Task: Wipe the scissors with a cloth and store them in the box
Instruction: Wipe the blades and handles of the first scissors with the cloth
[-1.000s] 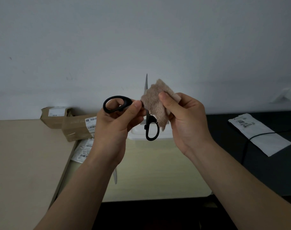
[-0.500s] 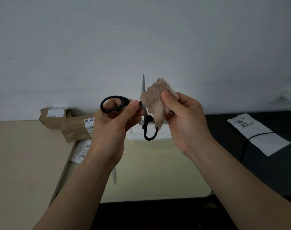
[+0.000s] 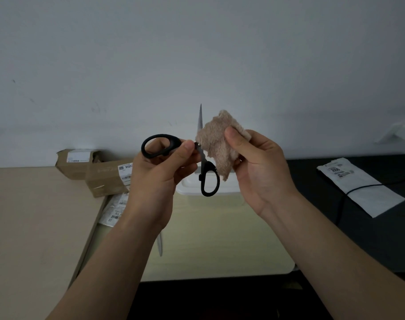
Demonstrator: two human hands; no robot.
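Note:
Black-handled scissors (image 3: 209,179) are held up in front of me, blades spread, one steel blade pointing straight up behind the cloth. My left hand (image 3: 159,179) grips them near the pivot, its thumb against the upper handle loop. A small beige fluffy cloth (image 3: 218,146) is pinched in my right hand (image 3: 260,167), thumb on the front, and it is folded over one blade, which it hides. The white box (image 3: 190,189) sits on the light table behind the hands, mostly hidden by them.
Brown cardboard parcels (image 3: 97,174) with labels lie at the back left on the light wooden table (image 3: 220,239). A slim pointed metal object (image 3: 159,245) lies below my left wrist. On the dark desk to the right are a white labelled bag (image 3: 360,188) and a black cable (image 3: 367,187).
The cloth has slid a little along the blade and the scissors have shifted slightly left. Both hands keep their holds.

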